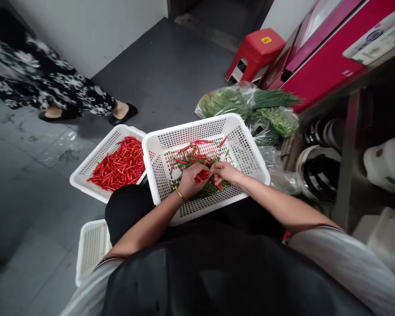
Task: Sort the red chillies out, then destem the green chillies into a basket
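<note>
While the left hand (191, 181) grips red chillies (202, 176) in the white basket (153, 181), the right hand (225, 171) meets it, but its grip I cannot make out. A chilli-filled basket (87, 186) sits close on the left, bagged greens (221, 103) crowd the far right corner, and a red stool (262, 46) stands beyond.

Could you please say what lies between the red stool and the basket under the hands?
In the head view, bagged green vegetables lie between the stool and that basket.

The lap (128, 213) bears a basket (249, 151) of chillies (200, 157); the grey floor (158, 61) bears a stool (263, 44) and bagged greens (222, 103).
</note>
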A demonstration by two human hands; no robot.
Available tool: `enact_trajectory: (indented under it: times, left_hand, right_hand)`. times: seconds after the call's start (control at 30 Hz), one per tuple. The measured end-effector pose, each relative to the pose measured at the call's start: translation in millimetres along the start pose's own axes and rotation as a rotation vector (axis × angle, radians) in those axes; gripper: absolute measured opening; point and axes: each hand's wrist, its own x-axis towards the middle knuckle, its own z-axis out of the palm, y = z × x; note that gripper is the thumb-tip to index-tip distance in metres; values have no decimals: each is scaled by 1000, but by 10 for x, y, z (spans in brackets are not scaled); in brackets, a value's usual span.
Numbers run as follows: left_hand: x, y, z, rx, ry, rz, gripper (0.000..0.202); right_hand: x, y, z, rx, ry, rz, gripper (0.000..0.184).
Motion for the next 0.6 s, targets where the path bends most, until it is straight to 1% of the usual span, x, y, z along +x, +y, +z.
enact_trajectory:
  times: [0.03, 0.07, 0.1, 0.13, 0.2, 0.23, 0.27, 0.37, 0.43, 0.47, 0.53, 0.6]
  left_hand:
    - [14, 19, -18, -43, 11, -25, 15]
    - [43, 24, -47, -125, 36, -83, 17]
    - [84, 16, -85, -233, 70, -162, 19]
    - [133, -3, -129, -348, 98, -250, 21]
    - [229, -55, -219, -529, 115, -400, 22]
    - [267, -82, -258, -578, 108, -448, 22]
    - [294, -107, -287, -601, 91, -473, 21]
    - [322, -179, -311, -589, 46, -491, 25]
    - [320, -240, -277, -542, 51, -509, 29]
    - [317, -273, -247, -515, 62, -519, 29]
    - [304, -327, -168, -463, 67, -531, 28]
    - [267, -338, -79, -397, 40, -496, 26]
  right_hand:
    - [41, -22, -50, -56, -21, 8, 24]
    - [81, -44, -109, -181, -39, -6, 24]
    - [124, -61, -172, -354, -35, -30, 24]
    - [174, -71, -233, -550, 2, -56, 25]
    - [306, -65, -318, -912, 128, -93, 26]
    - [384, -52, -335, -1041, 184, -101, 27]
    - [464, -38, -337, -1130, 207, -105, 28]
    - [627, -19, -288, -1254, 161, -96, 30]
    - [606, -44, -251, -1265, 171, -91, 29]
    - [550, -63, -230, -1251, 181, -104, 28]
    - [376, -97, -171, -1186, 181, -177, 25]
    - [184, -100, -82, -1072, 123, -278, 20]
